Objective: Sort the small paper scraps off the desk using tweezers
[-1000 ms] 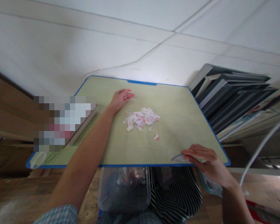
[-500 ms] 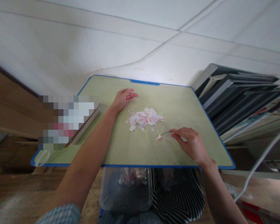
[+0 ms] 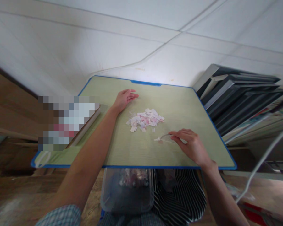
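My right hand (image 3: 187, 142) pinches a pair of thin, curved tweezers (image 3: 165, 136) low over the pale green board. At their tip is a small white paper scrap (image 3: 157, 138), with a faint shadow or pinkish patch just below it. To the upper left lies a loose pile of white and pink paper scraps (image 3: 145, 119). One tiny scrap (image 3: 153, 130) sits apart, just below the pile. My left hand (image 3: 124, 99) rests on the board beyond the pile, fingers loosely stretched and holding nothing.
The board (image 3: 132, 153) has a blue rim. A thick book-like block (image 3: 85, 125), partly pixelated, lies at its left. Dark folders (image 3: 238, 100) lean at the right. Below the front edge are a clear plastic bin (image 3: 127, 197) and striped black-and-white cloth (image 3: 181, 197).
My right hand has shifted slightly left with the tweezers, and the scrap at their tip has moved left and looks flatter. My left hand and the pile stay put.
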The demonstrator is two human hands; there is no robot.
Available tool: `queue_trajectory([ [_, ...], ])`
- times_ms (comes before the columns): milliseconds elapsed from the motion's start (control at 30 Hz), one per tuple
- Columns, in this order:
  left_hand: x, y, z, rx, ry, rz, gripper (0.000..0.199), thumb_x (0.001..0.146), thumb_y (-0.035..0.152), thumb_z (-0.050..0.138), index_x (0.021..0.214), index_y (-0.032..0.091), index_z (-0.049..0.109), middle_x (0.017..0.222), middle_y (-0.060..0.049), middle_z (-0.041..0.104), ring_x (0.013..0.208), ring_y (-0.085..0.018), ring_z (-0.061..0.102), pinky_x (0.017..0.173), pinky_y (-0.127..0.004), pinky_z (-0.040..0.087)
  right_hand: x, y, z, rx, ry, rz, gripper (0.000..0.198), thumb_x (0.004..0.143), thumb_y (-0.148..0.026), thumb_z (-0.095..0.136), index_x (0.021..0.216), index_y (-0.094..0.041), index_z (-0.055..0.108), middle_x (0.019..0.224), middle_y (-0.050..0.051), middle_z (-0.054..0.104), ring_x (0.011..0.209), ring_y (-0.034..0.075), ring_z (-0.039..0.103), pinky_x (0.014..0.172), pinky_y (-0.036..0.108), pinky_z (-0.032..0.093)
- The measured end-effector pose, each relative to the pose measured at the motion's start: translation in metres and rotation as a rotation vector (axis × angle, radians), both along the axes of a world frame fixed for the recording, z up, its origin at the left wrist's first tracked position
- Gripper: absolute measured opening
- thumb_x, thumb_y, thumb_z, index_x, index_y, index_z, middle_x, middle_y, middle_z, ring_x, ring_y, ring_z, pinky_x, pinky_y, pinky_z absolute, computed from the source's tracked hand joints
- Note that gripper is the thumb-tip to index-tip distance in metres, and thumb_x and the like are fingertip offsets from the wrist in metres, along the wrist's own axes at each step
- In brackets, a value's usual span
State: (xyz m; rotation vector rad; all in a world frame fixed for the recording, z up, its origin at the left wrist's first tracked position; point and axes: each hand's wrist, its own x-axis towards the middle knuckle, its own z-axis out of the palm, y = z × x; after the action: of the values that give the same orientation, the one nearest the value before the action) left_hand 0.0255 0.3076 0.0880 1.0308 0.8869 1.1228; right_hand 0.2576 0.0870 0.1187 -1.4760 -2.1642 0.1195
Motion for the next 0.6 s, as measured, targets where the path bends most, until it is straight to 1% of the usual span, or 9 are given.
queue_trajectory([
  [67,0.0,0.0,0.0,-0.006,-0.001,-0.002,0.02,0.087,0.024,0.042,0.086,0.013,0.059,0.07,-0.005,0.069,0.076,-0.012,0.065,0.082,-0.025,0.046,-0.002,0.0,0.002,0.001,0.035,0.039,0.021,0.089,-0.023,0.051,0.093,-0.02,0.071,0.074,0.004,0.072,0.067,0.016,0.064,0.066,0.032,0.048],
  [200,0.0,0.001,-0.002,0.003,-0.014,-0.008,0.02,0.087,0.024,0.043,0.087,0.012,0.059,0.072,-0.006,0.069,0.077,-0.013,0.065,0.084,-0.028,0.045,-0.005,0.001,0.005,0.046,0.039,0.016,0.021,0.089,-0.021,0.05,0.094,-0.019,0.071,0.073,0.004,0.071,0.067,0.017,0.064,0.066,0.032,0.047],
  [367,0.0,0.002,-0.003,0.017,-0.019,-0.009,0.019,0.086,0.024,0.043,0.087,0.013,0.059,0.07,-0.005,0.069,0.075,-0.012,0.065,0.081,-0.026,0.045,-0.014,0.005,0.007,0.021,-0.086,0.072,0.022,0.09,-0.02,0.049,0.094,-0.02,0.071,0.074,0.004,0.071,0.07,0.017,0.063,0.069,0.032,0.044],
  [500,0.0,0.002,-0.004,0.015,-0.036,-0.006,0.019,0.086,0.023,0.043,0.085,0.013,0.059,0.068,-0.003,0.069,0.071,-0.01,0.065,0.074,-0.022,0.045,-0.026,0.009,0.014,0.003,-0.208,0.154,0.021,0.09,-0.017,0.05,0.094,-0.021,0.069,0.077,0.003,0.071,0.074,0.018,0.062,0.074,0.033,0.042],
  [600,0.0,0.003,-0.004,0.007,-0.06,-0.018,0.019,0.087,0.021,0.042,0.085,0.013,0.059,0.067,-0.003,0.069,0.069,-0.009,0.065,0.072,-0.021,0.045,-0.032,0.008,0.021,0.007,-0.265,0.231,0.019,0.09,-0.014,0.049,0.091,-0.019,0.068,0.071,0.001,0.068,0.072,0.016,0.061,0.078,0.032,0.04],
])
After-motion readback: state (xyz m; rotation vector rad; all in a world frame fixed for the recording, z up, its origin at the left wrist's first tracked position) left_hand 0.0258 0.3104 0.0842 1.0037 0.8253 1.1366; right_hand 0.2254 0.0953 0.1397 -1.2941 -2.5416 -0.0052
